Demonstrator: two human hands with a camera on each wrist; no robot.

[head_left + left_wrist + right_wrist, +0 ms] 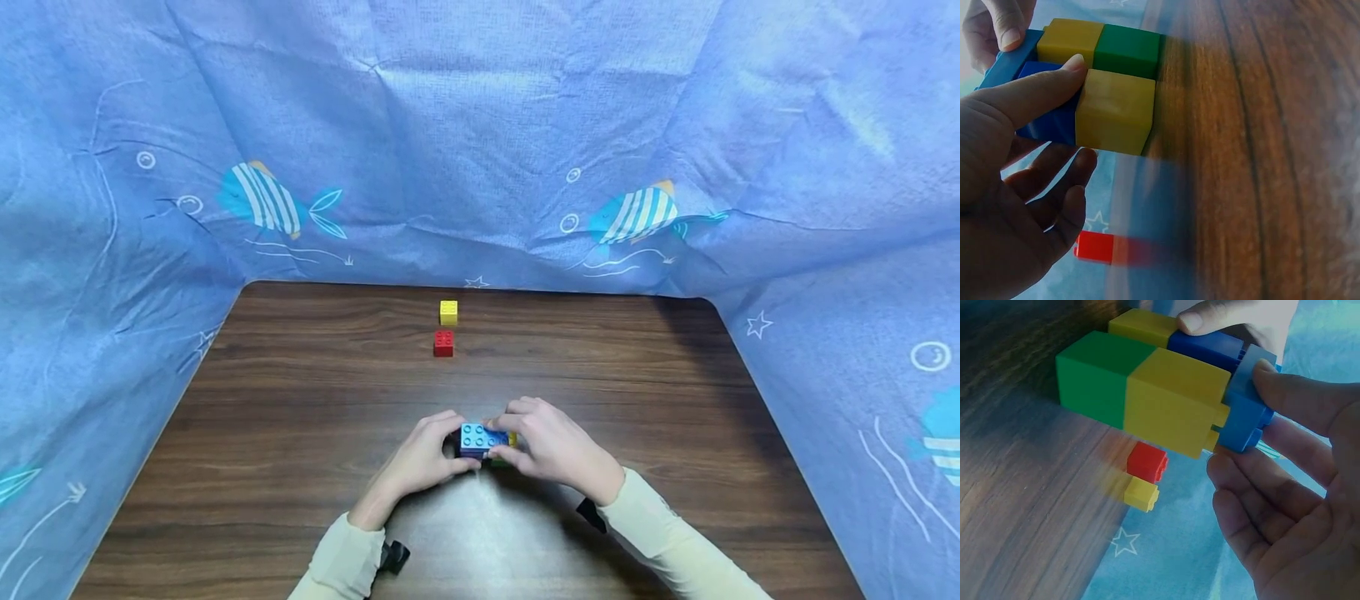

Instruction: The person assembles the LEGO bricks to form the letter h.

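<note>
Both hands meet over a small build of toy bricks near the middle of the table. My left hand pinches the dark blue brick, which stands on a yellow brick. Beside that pair, another yellow brick sits on a green brick. A light blue brick lies across the top, and my right hand grips it between thumb and fingers. In the right wrist view, some studs of the upper yellow brick show at the light blue brick's edge.
A red brick and a small yellow brick stand farther back on the brown wooden table. Blue cloth with fish prints hangs behind the table and along its sides.
</note>
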